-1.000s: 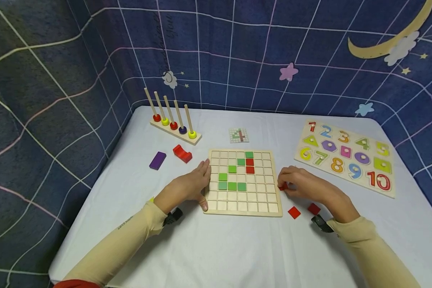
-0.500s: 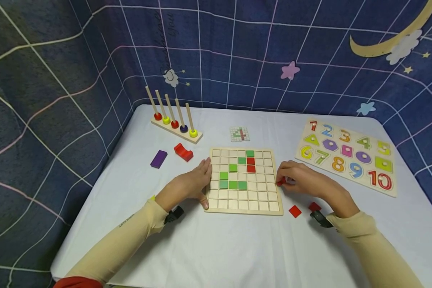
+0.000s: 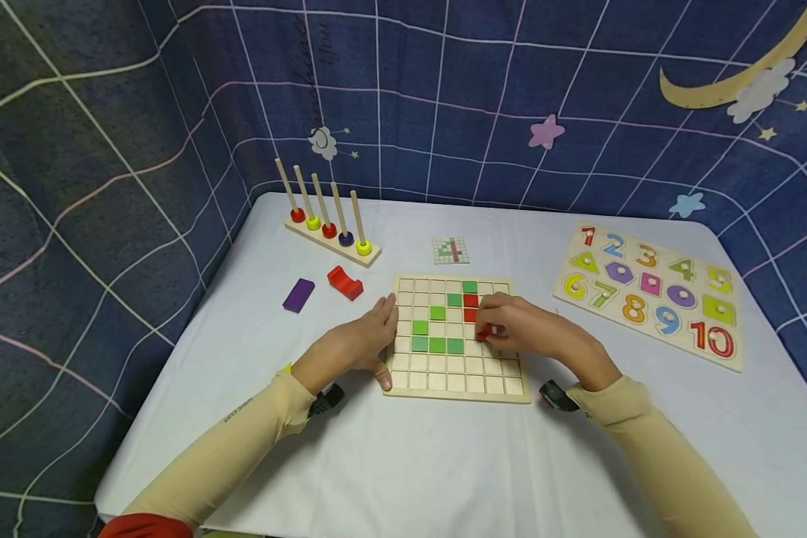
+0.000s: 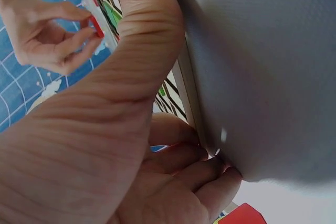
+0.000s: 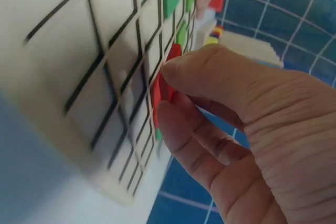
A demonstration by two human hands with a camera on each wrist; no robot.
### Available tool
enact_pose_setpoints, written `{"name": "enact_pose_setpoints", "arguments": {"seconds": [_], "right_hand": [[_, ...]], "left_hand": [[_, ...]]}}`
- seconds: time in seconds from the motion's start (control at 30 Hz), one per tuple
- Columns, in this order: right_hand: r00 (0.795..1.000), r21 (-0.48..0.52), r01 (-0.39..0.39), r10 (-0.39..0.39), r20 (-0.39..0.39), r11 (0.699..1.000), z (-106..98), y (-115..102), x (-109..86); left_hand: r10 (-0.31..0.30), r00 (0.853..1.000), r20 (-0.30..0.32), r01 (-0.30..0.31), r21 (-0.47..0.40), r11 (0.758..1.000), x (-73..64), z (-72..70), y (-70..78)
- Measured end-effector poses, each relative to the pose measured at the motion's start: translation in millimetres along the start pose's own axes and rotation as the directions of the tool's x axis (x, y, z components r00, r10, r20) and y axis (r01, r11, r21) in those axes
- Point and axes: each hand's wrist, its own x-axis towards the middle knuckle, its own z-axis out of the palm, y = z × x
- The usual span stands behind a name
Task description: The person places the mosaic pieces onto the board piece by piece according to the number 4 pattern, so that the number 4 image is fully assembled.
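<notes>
A wooden grid board (image 3: 457, 397) lies on the white table, with several green tiles (image 3: 437, 345) and two red tiles (image 3: 471, 300) set in its squares. My left hand (image 3: 353, 344) rests along the board's left edge, thumb at the near corner and fingers further up. In the left wrist view, the left thumb (image 4: 149, 30) lies across the rim. Over the board's right half, my right hand (image 3: 531, 325) pinches a red tile (image 3: 484, 332) between thumb and fingers. The right wrist view shows this tile (image 5: 169, 74) tilted, close to the squares below the set red ones.
Behind the board lies a small pattern card (image 3: 450, 250). A peg stand with colored beads (image 3: 332, 239), a red curved block (image 3: 345, 282) and a purple block (image 3: 299, 295) are at left. A number puzzle board (image 3: 648, 295) sits at right.
My right hand has moved left with the red tile, from beside the board's right edge to over its squares. The left hand stays at the left edge.
</notes>
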Motion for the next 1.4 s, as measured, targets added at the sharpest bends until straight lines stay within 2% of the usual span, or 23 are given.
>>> {"name": "enact_pose_setpoints", "arguments": {"seconds": [0.23,0.4,0.63,0.93,1.4], "right_hand": [[0.999,-0.044,0.031,-0.032,-0.021,0.999,11.8,-0.9,12.3],[0.999,-0.054,0.016,-0.018,-0.036,0.998,15.3,-1.4,12.5],[0.997,-0.024,-0.046,0.045,-0.059,0.999,18.7,-2.8,15.0],[0.991,-0.023,-0.034,0.031,-0.128,0.999,24.4,-2.1,11.0],[0.994,-0.073,-0.028,0.020,-0.110,0.997,20.0,-4.1,4.9]], "left_hand": [[0.006,1.000,0.004,-0.006,0.001,1.000,3.2,1.5,1.8],[-0.007,1.000,0.003,0.007,0.010,1.000,0.9,0.1,1.7],[-0.006,1.000,0.001,0.006,0.025,1.000,0.5,0.5,1.0],[-0.009,1.000,0.003,0.009,-0.003,1.000,1.7,0.3,1.9],[-0.007,1.000,0.002,0.007,-0.010,1.000,0.7,1.0,1.6]]}}
